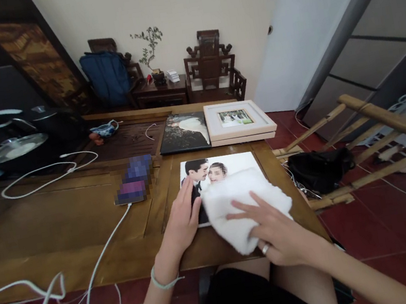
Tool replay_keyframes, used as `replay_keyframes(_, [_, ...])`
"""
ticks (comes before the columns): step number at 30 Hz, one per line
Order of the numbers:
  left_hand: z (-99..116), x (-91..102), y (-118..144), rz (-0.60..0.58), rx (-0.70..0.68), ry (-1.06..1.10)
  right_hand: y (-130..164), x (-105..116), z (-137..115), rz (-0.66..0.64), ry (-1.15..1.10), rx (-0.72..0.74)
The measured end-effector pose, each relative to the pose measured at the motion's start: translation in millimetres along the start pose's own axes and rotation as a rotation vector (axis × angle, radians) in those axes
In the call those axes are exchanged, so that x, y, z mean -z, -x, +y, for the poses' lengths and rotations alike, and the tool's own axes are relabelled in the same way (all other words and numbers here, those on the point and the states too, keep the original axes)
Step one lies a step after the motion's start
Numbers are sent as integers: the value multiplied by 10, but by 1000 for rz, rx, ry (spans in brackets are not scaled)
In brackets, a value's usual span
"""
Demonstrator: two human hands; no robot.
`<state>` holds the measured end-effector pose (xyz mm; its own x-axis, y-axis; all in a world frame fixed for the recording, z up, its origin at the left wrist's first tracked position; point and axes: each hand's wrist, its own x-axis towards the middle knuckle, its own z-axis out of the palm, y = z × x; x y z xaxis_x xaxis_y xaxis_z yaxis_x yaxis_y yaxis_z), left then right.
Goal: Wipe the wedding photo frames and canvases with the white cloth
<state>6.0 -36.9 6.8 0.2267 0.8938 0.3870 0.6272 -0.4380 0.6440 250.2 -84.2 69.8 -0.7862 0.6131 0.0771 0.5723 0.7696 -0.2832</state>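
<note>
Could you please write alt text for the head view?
A person's right hand holds a white cloth over a photo of two people; the left hand rests on the photo's left. On the table beyond lie a dark panel and a framed picture.

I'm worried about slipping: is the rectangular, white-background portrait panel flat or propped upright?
Flat: the portrait panel lies face up on the brown wooden table, partly under the left hand and a fluffy white cloth.

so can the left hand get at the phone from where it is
Probably yes: the phone lies a little ahead and to the left of the left hand, with nothing visible between them, though the hand would likely leave the photo print.
</note>
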Motion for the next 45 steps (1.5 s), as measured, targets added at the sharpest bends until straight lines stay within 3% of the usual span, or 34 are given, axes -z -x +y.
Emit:
replay_keyframes(4, [-49, -44, -14, -38, -36, -116, 75, 45, 363, 103, 66, -203])
replay_keyframes(9, [-73, -44, -25, -49, -36, -144, -530, 110, 738, 151, 108, -384])
replay_keyframes(14, [-100, -38, -5, -51, -24, -126, -1359, 57, 595, 91, 2, -224])
replay_keyframes(17, [-109, -39, 14, -41, 7, -122, -1588, -10, 461, 93, -13, -143])
replay_keyframes(21, [-86, -35, 9, -56, 5, -116, -1412, 18, 574, 107, -22, -171])
replay_keyframes(25, [-62, -35, -20, -33, -43, -102, -921, 139, 898, 175, 13, -302])
replay_keyframes(28, [-59, -41, -34, -19, -41, -98, -540, 158, 951, 194, 58, -348])
replay_keyframes(31, [-57, -41, -38, -5, -34, -87, -197, 89, 686, 154, 66, -298])
replay_keyframes(36, [16, 18, -47, 32, -30, -34, 218, -78, -41, 100, 52, -198])
replay_keyframes(40, [117, 98, -67, 143, -20, 44, 244, -131, -260, 59, 38, -136])
replay_keyframes(45, [95, 76, -69, 149, -14, 51, -252, -56, 81, 69, 28, -166])
